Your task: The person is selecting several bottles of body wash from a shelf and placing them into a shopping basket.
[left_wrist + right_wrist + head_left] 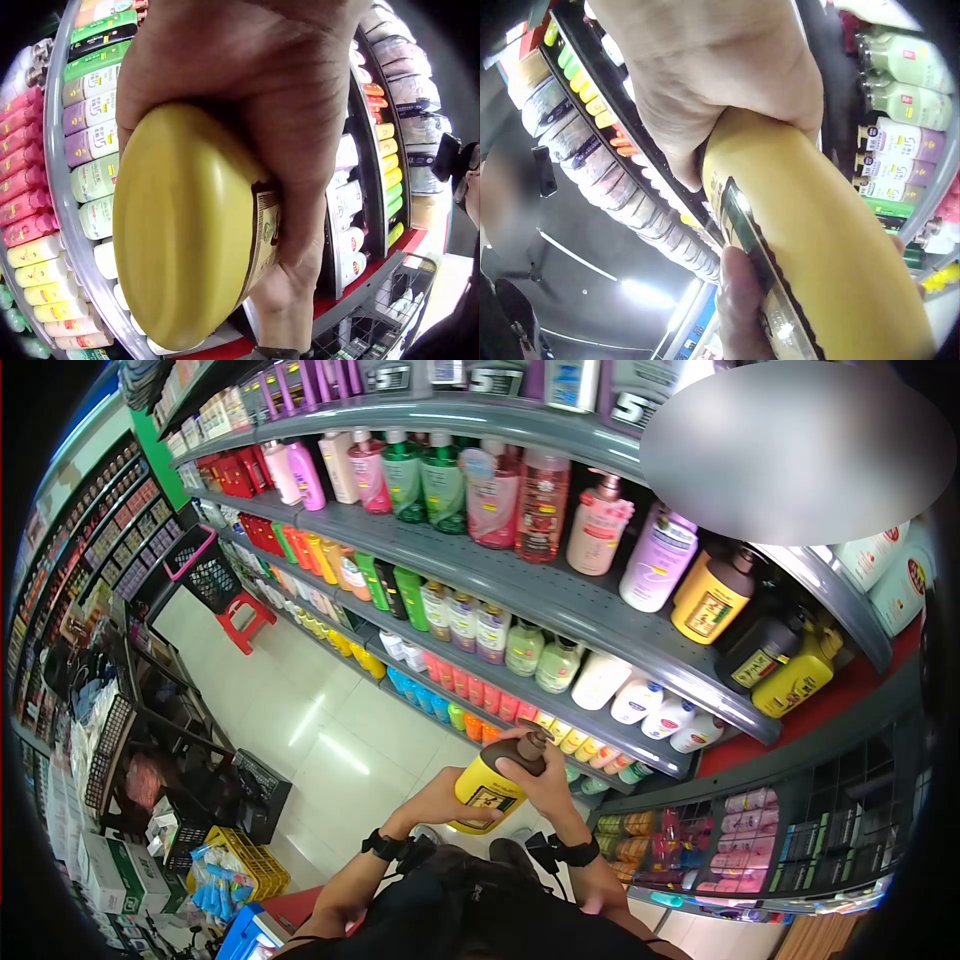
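Both hands hold one yellow pump bottle [480, 785] with a brown top, tilted in front of the body in the head view. My left hand [432, 806] grips its lower body, the thumb lying along the front near the dark-framed label. Around the brown shoulder and upper part curls my right hand [546, 784]. In the left wrist view, the rounded base of the bottle [180, 232] faces the camera below the left hand [240, 67]. The right wrist view shows the right hand [720, 67] on the bottle's upper end, with the left thumb [742, 289] beside the label.
A grey shelf [440, 550] of bottles runs across the front, including a similar yellow pump bottle [712, 600]. At the right stands a wire rack [690, 830] with pink packs. A red stool [240, 622], a black basket [205, 565] and a yellow crate [255, 865] are at the left.
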